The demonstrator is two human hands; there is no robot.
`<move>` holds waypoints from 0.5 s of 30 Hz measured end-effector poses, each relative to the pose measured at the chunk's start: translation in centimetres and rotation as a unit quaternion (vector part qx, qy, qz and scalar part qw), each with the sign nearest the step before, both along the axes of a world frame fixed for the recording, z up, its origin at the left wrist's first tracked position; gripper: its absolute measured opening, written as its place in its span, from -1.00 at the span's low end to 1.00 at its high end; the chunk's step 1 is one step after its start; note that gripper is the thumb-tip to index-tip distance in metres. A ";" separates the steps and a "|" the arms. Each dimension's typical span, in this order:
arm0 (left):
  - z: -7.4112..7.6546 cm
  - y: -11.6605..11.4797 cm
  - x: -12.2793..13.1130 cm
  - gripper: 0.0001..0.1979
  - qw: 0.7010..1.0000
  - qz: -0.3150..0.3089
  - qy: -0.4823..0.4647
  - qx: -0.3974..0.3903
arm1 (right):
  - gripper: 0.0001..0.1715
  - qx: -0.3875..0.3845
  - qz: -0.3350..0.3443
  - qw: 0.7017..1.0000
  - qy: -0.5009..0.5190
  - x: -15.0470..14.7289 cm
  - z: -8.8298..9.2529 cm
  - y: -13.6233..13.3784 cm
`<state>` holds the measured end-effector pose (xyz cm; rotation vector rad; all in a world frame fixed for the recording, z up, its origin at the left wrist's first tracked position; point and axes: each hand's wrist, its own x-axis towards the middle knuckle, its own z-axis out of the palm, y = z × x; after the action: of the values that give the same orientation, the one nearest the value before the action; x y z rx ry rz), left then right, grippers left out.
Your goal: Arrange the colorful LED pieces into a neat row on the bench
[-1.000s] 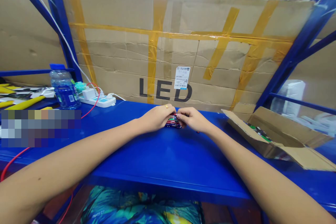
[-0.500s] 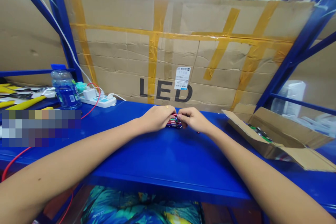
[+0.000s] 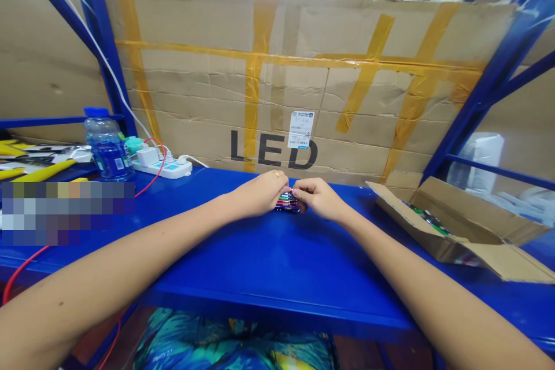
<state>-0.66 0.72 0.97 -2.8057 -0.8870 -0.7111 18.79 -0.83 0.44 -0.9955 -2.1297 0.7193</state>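
A small bundle of thin, shiny coloured sticks [image 3: 286, 203], red, green and purple-blue, is at the back middle of the blue table [image 3: 277, 266]. My left hand [image 3: 265, 192] curls over its left end from above, fingers closed on it. At the upper right end my right hand [image 3: 315, 195] is closed in a pinch. The tips of both hands nearly meet over the bundle. What exactly the right fingertips pinch is too small to make out, and the left fingers cover part of the sticks.
An open cardboard box [image 3: 442, 248] with green and black pieces stands at the right. On the left are a blue-capped bottle [image 3: 108, 147], a white power strip [image 3: 169, 168], a red cable [image 3: 26, 263] and yellow-handled items [image 3: 47, 170]. Behind rises a large cardboard sheet [image 3: 195, 92].
The fingertips of both hands have shifted slightly at the bundle's top edge. A red stick seen between them earlier shows less now. The arms stay nearly in place.
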 end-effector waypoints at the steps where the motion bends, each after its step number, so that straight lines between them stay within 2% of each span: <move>1: 0.0 -0.1 0.0 -0.79 1.000 0.018 0.014 -0.005 | -0.61 0.002 -0.002 1.000 -0.003 0.0 0.0 0.0; 5: -0.1 -0.4 -0.2 -0.80 0.998 0.051 0.041 0.008 | -0.61 -0.026 0.019 0.999 0.003 0.1 0.1 0.1; 10: -0.6 -0.3 -0.2 -0.80 0.997 0.033 0.057 0.037 | -0.64 -0.106 0.057 0.992 0.026 0.3 0.2 0.4; 15: -0.7 -0.3 -0.2 -0.84 0.999 0.009 0.021 0.033 | -0.69 -0.169 0.077 0.979 0.086 0.3 0.1 0.4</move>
<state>-0.87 0.43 0.24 -2.7414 -0.8639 -0.6640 19.08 -0.44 0.57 -0.9065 -1.9873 1.2306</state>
